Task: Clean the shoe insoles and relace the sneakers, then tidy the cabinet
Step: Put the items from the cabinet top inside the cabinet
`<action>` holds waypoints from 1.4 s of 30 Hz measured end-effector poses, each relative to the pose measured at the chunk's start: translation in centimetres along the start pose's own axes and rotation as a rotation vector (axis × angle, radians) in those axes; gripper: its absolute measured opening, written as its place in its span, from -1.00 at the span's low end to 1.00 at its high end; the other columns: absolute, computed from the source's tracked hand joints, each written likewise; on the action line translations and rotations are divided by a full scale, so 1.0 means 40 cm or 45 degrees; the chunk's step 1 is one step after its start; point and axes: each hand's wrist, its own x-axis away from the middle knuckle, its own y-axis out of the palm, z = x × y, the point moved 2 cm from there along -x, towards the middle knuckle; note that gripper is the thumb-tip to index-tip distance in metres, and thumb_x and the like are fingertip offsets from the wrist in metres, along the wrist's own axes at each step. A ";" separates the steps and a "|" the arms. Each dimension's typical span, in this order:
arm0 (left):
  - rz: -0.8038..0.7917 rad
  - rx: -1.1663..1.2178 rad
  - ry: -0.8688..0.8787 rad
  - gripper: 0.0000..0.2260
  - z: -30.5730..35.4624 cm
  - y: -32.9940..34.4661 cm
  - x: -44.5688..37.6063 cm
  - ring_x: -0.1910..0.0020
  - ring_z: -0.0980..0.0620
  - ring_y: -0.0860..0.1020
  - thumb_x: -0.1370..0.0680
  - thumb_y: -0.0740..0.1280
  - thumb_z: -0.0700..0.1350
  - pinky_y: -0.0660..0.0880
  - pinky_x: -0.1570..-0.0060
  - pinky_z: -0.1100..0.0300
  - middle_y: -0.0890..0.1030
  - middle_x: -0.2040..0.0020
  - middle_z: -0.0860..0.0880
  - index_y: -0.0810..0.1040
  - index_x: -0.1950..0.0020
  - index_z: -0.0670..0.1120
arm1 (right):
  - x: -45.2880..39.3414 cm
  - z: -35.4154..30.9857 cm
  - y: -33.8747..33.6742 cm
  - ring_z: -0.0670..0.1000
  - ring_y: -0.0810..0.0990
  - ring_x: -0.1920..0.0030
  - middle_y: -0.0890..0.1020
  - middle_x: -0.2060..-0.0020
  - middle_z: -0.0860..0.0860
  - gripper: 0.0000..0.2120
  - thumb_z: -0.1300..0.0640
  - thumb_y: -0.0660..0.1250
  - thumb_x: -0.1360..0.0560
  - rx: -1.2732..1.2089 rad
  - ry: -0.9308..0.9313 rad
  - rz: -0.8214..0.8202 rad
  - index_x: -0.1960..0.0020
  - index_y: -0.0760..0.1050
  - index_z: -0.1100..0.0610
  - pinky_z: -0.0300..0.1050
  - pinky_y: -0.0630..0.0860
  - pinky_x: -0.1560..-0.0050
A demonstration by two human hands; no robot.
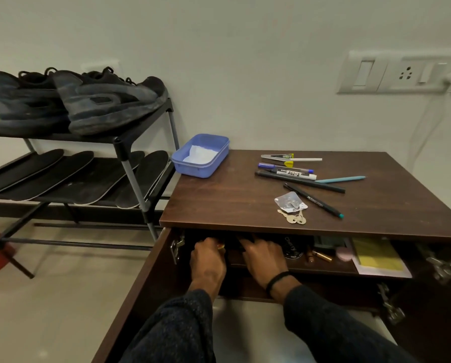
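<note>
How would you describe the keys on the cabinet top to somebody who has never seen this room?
On the dark brown wooden cabinet top, look near the front edge. The small brass-coloured keys lie below a clear plastic packet, the only metal thing beside the pens.

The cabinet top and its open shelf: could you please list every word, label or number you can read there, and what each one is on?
"AW-2": handwritten on the white label of a marker among the pens on the cabinet top.
"Faber-Castell": seemingly, in small white print on the black pen; too small to be sure.
"Cherry": seemingly, on a dark round tin on the shelf; dim and partly hidden.
Printing on the other pens is too small to read.
</note>
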 end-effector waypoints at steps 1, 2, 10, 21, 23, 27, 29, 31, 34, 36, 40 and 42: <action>-0.008 -0.019 0.000 -0.81 0.000 0.003 -0.008 -0.05 -0.17 0.63 -0.63 0.28 -0.08 0.44 0.13 0.14 0.66 -0.05 -0.13 0.66 -0.09 -0.09 | -0.006 -0.002 0.009 0.21 0.66 -0.01 0.65 -0.08 0.10 -0.64 0.03 0.29 -0.57 -0.031 0.005 -0.009 -0.37 0.45 -0.07 0.02 0.56 0.05; -0.018 -0.072 0.008 -0.81 0.003 0.001 -0.011 -0.07 -0.17 0.63 -0.63 0.29 -0.06 0.50 0.08 0.10 0.66 -0.06 -0.14 0.65 -0.11 -0.10 | -0.009 -0.007 0.016 0.22 0.64 -0.08 0.63 -0.14 0.11 -0.67 0.00 0.24 -0.61 -0.044 0.010 -0.031 -0.37 0.44 -0.04 0.02 0.54 -0.02; -0.071 -0.247 0.121 -0.67 0.028 -0.010 -0.001 -0.26 -0.13 0.48 -0.59 0.35 0.08 0.51 -0.20 0.01 0.52 -0.23 -0.15 0.55 -0.24 -0.09 | -0.005 -0.009 0.012 0.21 0.57 -0.19 0.61 -0.18 0.12 -0.67 -0.09 0.19 -0.63 0.006 0.112 -0.120 -0.33 0.46 0.00 0.05 0.39 -0.24; 0.065 0.070 1.081 -0.89 0.186 -0.116 0.202 0.27 0.16 0.50 -0.61 0.30 0.04 0.50 0.24 0.22 0.51 0.25 0.15 0.57 0.08 0.08 | 0.207 0.132 -0.264 0.00 0.56 0.03 0.62 -0.02 0.02 -0.81 0.17 0.38 -0.53 -0.317 -0.367 0.719 -0.12 0.64 0.15 -0.13 0.54 0.04; 0.155 0.247 1.218 -0.95 0.234 -0.133 0.221 0.23 0.21 0.51 -0.63 0.35 -0.03 0.50 0.19 0.32 0.54 0.18 0.17 0.60 0.00 0.05 | 0.211 0.182 -0.318 -0.02 0.54 0.05 0.60 0.03 0.01 -0.83 0.15 0.44 -0.51 -0.368 -0.259 0.780 -0.09 0.65 0.16 -0.15 0.53 0.04; 0.202 0.368 1.180 -0.75 0.343 -0.130 0.147 -0.02 0.22 0.52 -0.64 0.32 -0.08 0.53 -0.05 0.32 0.53 -0.09 0.12 0.56 -0.32 0.02 | 0.157 0.239 -0.343 -0.14 0.51 0.03 0.54 0.01 -0.09 -0.72 -0.04 0.41 -0.52 -0.539 0.129 0.538 -0.19 0.61 0.03 -0.20 0.55 0.02; 0.070 0.177 1.169 -0.68 0.389 -0.118 0.090 -0.13 0.16 0.47 -0.65 0.31 -0.08 0.50 -0.18 0.20 0.49 -0.17 0.07 0.50 -0.40 0.06 | 0.130 0.245 -0.341 -0.13 0.49 0.08 0.53 0.07 -0.09 -0.73 -0.11 0.38 -0.54 -0.530 0.241 0.461 -0.17 0.62 -0.02 -0.20 0.50 0.06; -0.097 -0.044 1.200 -0.68 0.423 -0.113 0.045 -0.16 0.09 0.46 -0.64 0.31 -0.08 0.46 -0.23 0.13 0.49 -0.16 0.04 0.51 -0.40 0.09 | 0.114 0.238 -0.345 -0.09 0.46 0.10 0.50 0.11 -0.08 -0.80 -0.14 0.36 -0.54 -0.390 0.221 0.387 -0.07 0.63 -0.06 -0.18 0.43 0.13; -0.288 -0.265 1.308 -0.76 0.452 -0.111 0.018 -0.09 0.04 0.51 -0.63 0.32 -0.06 0.44 -0.13 0.15 0.52 -0.09 0.01 0.62 -0.28 0.09 | 0.110 0.233 -0.359 -0.11 0.44 0.12 0.49 0.09 -0.08 -0.88 -0.05 0.39 -0.55 -0.426 0.213 0.294 -0.01 0.63 -0.04 -0.21 0.41 0.13; -0.284 -0.315 1.333 -0.80 0.459 -0.114 0.012 -0.07 0.02 0.54 -0.62 0.34 -0.07 0.45 -0.08 0.15 0.56 -0.05 0.01 0.66 -0.21 0.05 | 0.116 0.241 -0.367 -0.15 0.44 0.14 0.51 0.07 -0.08 -0.92 0.00 0.40 -0.55 -0.505 0.222 0.295 0.01 0.63 -0.02 -0.26 0.41 0.13; -0.027 -0.228 1.362 -0.84 0.461 -0.145 0.029 0.00 0.02 0.57 -0.58 0.39 -0.06 0.52 -0.03 0.04 0.65 0.01 0.02 0.69 -0.12 0.00 | 0.152 0.279 -0.396 -0.20 0.57 0.04 0.63 0.05 -0.15 -0.97 0.05 0.40 -0.55 -0.924 0.219 0.359 0.03 0.61 -0.03 -0.29 0.53 0.03; 0.145 -0.031 1.362 -0.86 0.454 -0.172 0.072 0.05 0.05 0.58 -0.57 0.41 -0.06 0.53 0.02 0.09 0.64 0.06 0.04 0.71 -0.09 -0.01 | 0.182 0.298 -0.426 -0.15 0.65 -0.02 0.71 0.05 -0.09 -0.95 0.09 0.39 -0.57 -1.262 0.219 0.384 0.00 0.61 0.04 -0.15 0.59 -0.07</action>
